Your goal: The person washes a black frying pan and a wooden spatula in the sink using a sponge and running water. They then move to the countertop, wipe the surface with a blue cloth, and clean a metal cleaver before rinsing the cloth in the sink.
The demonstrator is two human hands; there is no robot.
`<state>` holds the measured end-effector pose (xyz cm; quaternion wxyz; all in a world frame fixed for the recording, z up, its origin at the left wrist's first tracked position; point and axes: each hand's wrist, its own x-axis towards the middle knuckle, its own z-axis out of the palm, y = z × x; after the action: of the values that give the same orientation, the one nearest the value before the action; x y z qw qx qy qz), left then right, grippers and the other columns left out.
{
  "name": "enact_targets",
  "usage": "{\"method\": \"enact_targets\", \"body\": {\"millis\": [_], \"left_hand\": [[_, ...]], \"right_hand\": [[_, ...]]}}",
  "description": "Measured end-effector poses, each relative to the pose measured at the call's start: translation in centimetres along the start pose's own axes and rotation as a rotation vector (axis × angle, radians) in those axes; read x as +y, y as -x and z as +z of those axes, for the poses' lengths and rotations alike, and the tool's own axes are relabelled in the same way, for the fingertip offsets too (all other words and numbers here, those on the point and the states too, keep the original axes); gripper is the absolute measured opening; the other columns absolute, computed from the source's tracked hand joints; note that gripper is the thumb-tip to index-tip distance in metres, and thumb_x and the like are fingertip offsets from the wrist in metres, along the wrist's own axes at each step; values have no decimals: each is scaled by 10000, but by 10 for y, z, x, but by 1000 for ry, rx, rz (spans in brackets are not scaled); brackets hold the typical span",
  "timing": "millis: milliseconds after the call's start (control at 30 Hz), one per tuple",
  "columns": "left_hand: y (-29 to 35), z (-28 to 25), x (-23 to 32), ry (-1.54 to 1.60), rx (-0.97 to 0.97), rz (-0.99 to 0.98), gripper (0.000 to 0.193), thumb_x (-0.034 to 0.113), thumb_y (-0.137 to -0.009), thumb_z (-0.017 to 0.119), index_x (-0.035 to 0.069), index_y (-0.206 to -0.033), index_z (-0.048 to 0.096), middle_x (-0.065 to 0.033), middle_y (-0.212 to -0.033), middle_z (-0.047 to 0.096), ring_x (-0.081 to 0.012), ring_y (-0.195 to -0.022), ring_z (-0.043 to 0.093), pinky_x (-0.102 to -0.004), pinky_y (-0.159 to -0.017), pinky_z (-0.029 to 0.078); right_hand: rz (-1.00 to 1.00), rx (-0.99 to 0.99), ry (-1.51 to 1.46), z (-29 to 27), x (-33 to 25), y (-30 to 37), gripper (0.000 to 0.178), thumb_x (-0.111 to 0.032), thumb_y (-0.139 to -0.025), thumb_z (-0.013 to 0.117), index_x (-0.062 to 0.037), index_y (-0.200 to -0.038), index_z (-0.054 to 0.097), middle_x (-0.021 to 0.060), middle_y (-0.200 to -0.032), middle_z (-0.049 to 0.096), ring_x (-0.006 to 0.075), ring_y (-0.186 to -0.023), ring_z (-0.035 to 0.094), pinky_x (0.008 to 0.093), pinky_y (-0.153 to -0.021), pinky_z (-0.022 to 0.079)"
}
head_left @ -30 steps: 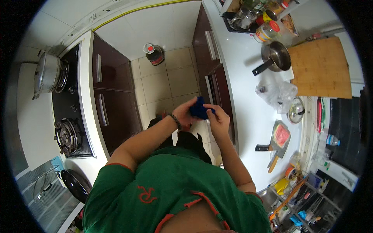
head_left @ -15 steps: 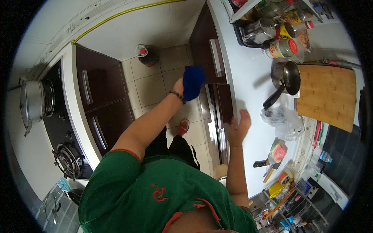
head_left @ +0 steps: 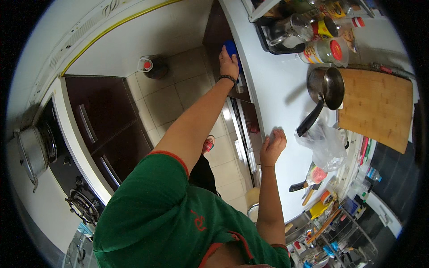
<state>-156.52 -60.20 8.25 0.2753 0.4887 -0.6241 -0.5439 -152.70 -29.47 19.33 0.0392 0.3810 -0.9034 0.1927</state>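
Observation:
My left hand [head_left: 228,62] is stretched far out and presses a blue cloth [head_left: 231,48] against the front edge of the white counter [head_left: 279,102], above the dark drawer fronts [head_left: 243,127]. My right hand [head_left: 272,145] rests flat on the counter near its edge, fingers loosely curled, holding nothing. Just right of that hand lies the black handle of a small steel saucepan [head_left: 325,89].
A wooden cutting board [head_left: 377,107] lies past the saucepan, with jars [head_left: 324,50] and a dark tray behind. A clear plastic bag [head_left: 324,145] and a knife [head_left: 300,185] lie on the counter. A bottle [head_left: 152,67] stands on the tiled floor. A gas stove [head_left: 58,178] is on my left.
My left arm has reached further out, carrying the blue cloth to the counter's front edge. My right hand let go of the cloth a second ago and now rests on the counter.

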Motion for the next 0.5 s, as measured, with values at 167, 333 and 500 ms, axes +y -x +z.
{"method": "enact_targets", "body": {"millis": [167,333,500], "left_hand": [[27,-9,15,-348,-236,-38,636,95,-871,484,-89,-1360,121,-307,-1248,374,-373,-1006,545,-406,-847,491],[46,-24,28,-755,-342,168,351,63,-821,545,-50,-1081,338,-297,-1041,521,-391,-856,618,-421,-728,537],[75,-31,15,-775,-439,268,394,40,-777,604,-39,-1068,350,-277,-941,576,-413,-848,600,-466,-722,512]], "right_hand": [[48,-27,3,-4,-1,2,365,-91,-792,572,13,-1130,484,189,-1167,472,382,-1145,415,485,-986,286],[43,-20,8,-6,-3,-1,392,-87,-780,584,-3,-1148,477,188,-1183,456,374,-1160,402,483,-995,281],[15,3,28,-6,-1,0,403,-117,-789,583,-2,-1159,473,180,-1187,459,359,-1163,402,487,-1004,275]]}}
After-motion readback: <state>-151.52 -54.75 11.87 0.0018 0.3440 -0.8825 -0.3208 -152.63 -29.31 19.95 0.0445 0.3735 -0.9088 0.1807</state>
